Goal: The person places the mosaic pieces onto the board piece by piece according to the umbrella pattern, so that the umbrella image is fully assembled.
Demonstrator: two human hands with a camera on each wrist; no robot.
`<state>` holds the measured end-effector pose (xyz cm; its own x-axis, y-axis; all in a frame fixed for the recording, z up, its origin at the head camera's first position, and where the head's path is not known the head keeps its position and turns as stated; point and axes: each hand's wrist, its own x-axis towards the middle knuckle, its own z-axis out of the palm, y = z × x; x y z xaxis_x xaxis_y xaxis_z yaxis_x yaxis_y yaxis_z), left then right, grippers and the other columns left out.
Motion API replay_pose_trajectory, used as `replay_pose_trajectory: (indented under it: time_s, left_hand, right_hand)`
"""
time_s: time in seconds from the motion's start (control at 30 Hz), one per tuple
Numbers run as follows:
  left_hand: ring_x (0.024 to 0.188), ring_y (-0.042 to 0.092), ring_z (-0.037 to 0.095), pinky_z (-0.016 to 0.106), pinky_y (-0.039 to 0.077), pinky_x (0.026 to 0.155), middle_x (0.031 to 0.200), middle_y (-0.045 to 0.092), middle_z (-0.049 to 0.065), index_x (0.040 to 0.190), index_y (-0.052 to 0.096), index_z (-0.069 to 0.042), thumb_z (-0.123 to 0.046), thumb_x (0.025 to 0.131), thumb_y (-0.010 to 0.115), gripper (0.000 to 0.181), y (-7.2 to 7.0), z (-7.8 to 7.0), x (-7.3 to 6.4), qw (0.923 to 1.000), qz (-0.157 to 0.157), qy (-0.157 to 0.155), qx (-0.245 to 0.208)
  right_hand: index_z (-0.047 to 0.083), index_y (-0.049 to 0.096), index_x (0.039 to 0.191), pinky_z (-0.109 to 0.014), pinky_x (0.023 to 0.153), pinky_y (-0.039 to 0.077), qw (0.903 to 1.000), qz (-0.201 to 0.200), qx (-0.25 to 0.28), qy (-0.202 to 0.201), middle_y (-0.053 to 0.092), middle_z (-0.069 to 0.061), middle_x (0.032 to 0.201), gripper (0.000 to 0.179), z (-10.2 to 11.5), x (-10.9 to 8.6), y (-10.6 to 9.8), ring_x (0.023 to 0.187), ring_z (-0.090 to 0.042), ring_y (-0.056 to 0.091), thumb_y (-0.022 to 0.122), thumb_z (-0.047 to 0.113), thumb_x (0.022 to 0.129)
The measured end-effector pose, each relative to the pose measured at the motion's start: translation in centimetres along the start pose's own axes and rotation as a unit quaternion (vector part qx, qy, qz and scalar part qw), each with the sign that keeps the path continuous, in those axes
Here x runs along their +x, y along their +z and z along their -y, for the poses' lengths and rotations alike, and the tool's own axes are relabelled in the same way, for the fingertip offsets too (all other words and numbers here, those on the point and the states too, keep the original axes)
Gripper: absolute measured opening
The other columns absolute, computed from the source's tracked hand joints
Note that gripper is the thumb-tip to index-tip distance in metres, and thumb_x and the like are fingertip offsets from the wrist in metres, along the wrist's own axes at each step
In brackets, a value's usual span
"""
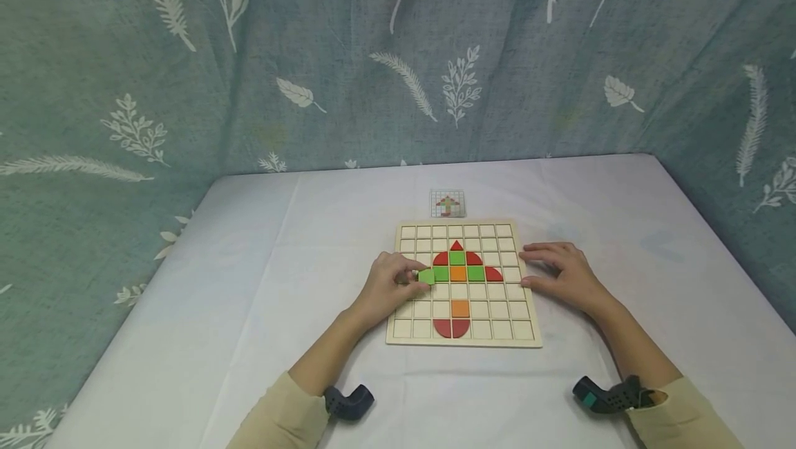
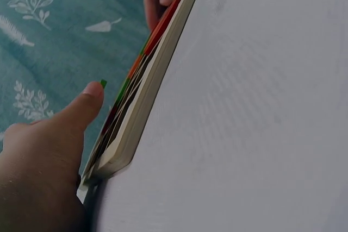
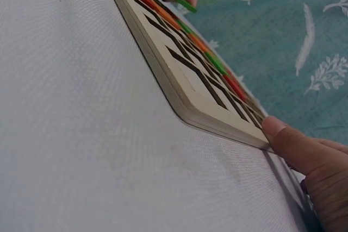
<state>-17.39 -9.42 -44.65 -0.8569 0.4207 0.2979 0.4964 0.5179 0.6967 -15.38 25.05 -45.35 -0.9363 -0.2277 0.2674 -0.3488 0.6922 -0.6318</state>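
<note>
A wooden grid board (image 1: 501, 309) lies on the table with red, green and orange pieces set in its cells. My left hand (image 1: 390, 287) pinches a green square tile (image 1: 426, 276) between thumb and fingers, over the board's left part, beside a green tile (image 1: 441, 274) lying in the grid. In the right wrist view the pinched tile (image 3: 185, 4) appears raised above the board and tilted. My right hand (image 1: 567, 276) rests at the board's right edge with fingers loosely extended; its thumb (image 3: 276, 129) touches the rim. The left fingertips are partly hidden behind the tile.
A small clear card (image 1: 447, 204) with a printed grid pattern lies behind the board. White cloth (image 1: 311, 255) covers the table, and a leaf-patterned curtain (image 1: 336, 55) hangs behind it. Dark wrist devices (image 1: 350, 403) are on both forearms.
</note>
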Motion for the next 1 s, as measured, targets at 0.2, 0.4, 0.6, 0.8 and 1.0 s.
replay_pose_trajectory:
  time_s: [0.2, 0.4, 0.6, 0.8, 1.0]
  left_hand:
    - [0.082, 0.036, 0.01, 0.029, 0.031, 0.075, 0.077, 0.052, -0.009, 0.1, 0.071, -0.014, -0.026, 0.074, 0.08, 0.03, 0.7, -0.7, 0.0, 0.9984, 0.007, 0.055, 0.0]
    - [0.083, 0.038, 0.01, 0.028, 0.033, 0.076, 0.078, 0.053, -0.006, 0.099, 0.07, -0.013, -0.026, 0.075, 0.079, 0.029, 1.2, -1.7, 0.0, 0.996, 0.019, 0.087, 0.009]
    - [0.084, 0.039, 0.01, 0.028, 0.035, 0.077, 0.079, 0.053, -0.007, 0.102, 0.07, -0.014, -0.028, 0.076, 0.078, 0.031, 1.8, -2.6, 0.2, 0.9954, 0.033, 0.083, 0.033]
    - [0.083, 0.039, 0.01, 0.028, 0.035, 0.078, 0.079, 0.053, -0.008, 0.104, 0.07, -0.015, -0.032, 0.078, 0.076, 0.031, 2.5, -3.6, 0.7, 0.9966, 0.042, 0.061, 0.037]
    - [0.082, 0.04, 0.01, 0.029, 0.035, 0.08, 0.08, 0.054, -0.007, 0.101, 0.07, -0.015, -0.033, 0.079, 0.076, 0.029, 3.0, -4.1, 0.9, 0.9971, 0.054, 0.04, 0.033]
  right_hand:
    - [0.007, 0.067, 0.115, -0.055, 0.095, 0.024, 1.0, -0.004, 0.0, -0.007, 0.058, -0.015, 0.128, 0.048, -0.2, -0.1, 0.0, 0.118, -0.033, 0.04, 0.081, 0.024, 0.072]
    - [0.007, 0.067, 0.115, -0.056, 0.095, 0.024, 1.0, -0.004, -0.002, -0.006, 0.058, -0.015, 0.127, 0.048, -0.1, 0.0, 0.0, 0.118, -0.034, 0.039, 0.081, 0.023, 0.072]
    - [0.007, 0.067, 0.115, -0.056, 0.096, 0.023, 1.0, -0.005, -0.001, -0.005, 0.058, -0.015, 0.127, 0.049, -0.1, 0.0, 0.1, 0.119, -0.034, 0.039, 0.082, 0.023, 0.071]
    - [0.007, 0.067, 0.114, -0.057, 0.096, 0.023, 0.9999, -0.007, 0.0, -0.011, 0.058, -0.016, 0.127, 0.048, -0.2, 0.0, 0.1, 0.119, -0.034, 0.039, 0.082, 0.023, 0.071]
    - [0.007, 0.067, 0.114, -0.057, 0.096, 0.022, 0.9998, -0.009, 0.005, -0.019, 0.058, -0.016, 0.126, 0.048, -0.4, 0.0, 0.0, 0.118, -0.035, 0.04, 0.082, 0.022, 0.071]
